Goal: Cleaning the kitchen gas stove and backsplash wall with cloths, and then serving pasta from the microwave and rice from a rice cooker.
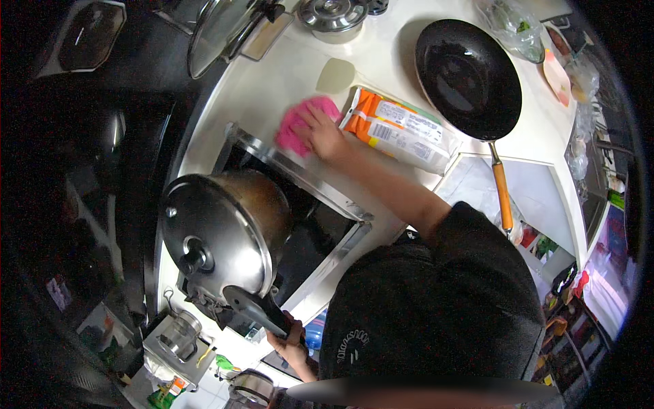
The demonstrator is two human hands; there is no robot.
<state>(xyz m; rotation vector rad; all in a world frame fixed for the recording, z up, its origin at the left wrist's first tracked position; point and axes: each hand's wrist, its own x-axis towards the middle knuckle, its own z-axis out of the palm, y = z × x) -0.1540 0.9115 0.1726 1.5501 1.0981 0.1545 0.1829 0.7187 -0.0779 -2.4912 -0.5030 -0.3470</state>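
Observation:
My right hand [323, 134] presses a crumpled pink cloth [294, 128] onto the white countertop, at the front rail of the stove [306, 179]. Its fingers are spread over the cloth and slightly blurred. Low in the picture, my left hand [290, 343] is closed around the long black handle [258, 311] of a steel pressure cooker [219, 235]. The cooker has its lid on, with a black knob at the centre, and its side is stained brown. It sits over the black stove top; its base is hidden.
Beside my right forearm lies an orange-and-white packet [398, 130] bearing writing, next to a pale spatula [336, 75]. A black frying pan [467, 79] with a wooden handle overhangs the counter edge. Further off are a lidded steel pot [333, 15], a glass lid [217, 33] and a plastic bag [511, 25].

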